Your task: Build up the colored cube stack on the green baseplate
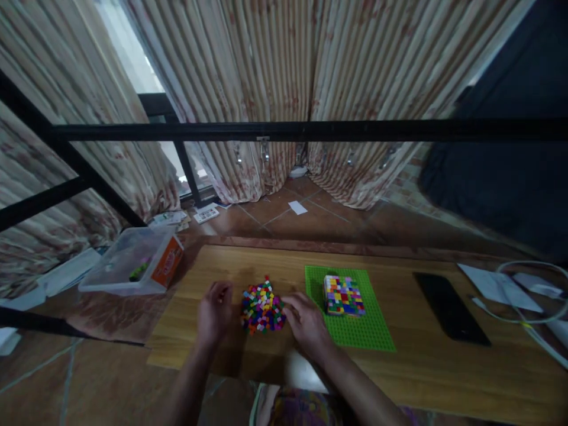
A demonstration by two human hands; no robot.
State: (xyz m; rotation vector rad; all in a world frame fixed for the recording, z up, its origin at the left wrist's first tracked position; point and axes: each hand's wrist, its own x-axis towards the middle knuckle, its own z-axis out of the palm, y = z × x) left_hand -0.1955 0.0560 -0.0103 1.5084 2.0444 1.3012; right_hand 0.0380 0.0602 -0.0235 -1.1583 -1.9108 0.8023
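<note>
Roughly centered in the head view, a wooden table [399, 378] sits over a tiled floor, with striped curtains [275, 71] behind and a black bar [310, 130] crossing the frame.

Left hand [213, 312]: resting on the table just left of the brick pile [262, 309], fingers curled loosely inward, tips near the pile's left edge. Whether it pinches a brick, cannot tell; too small and dim.

Right hand [306, 322]: palm down, on the pile's right side, fingertips touching or just at the bricks. Fingers bent, close together, not spread. Any brick between them is hidden.

Brick pile: small loose multicolored bricks, heaped on bare wood between both hands, left of the green baseplate [355, 331].

Baseplate lies flat on the table, right of the pile, partly under the right hand's far side. On its upper middle stands a built block [343, 294] of mixed-color bricks, roughly square, apart from both hands.

Further right: a dark phone [450, 307] lying flat, then papers [492, 284] and a white cable [532, 319] near the table's right end.

Left of the table, a clear plastic box [128, 263] with an orange label sits on a lower surface, well apart from the hands. Scattered papers lie on the floor near the curtains.
</note>
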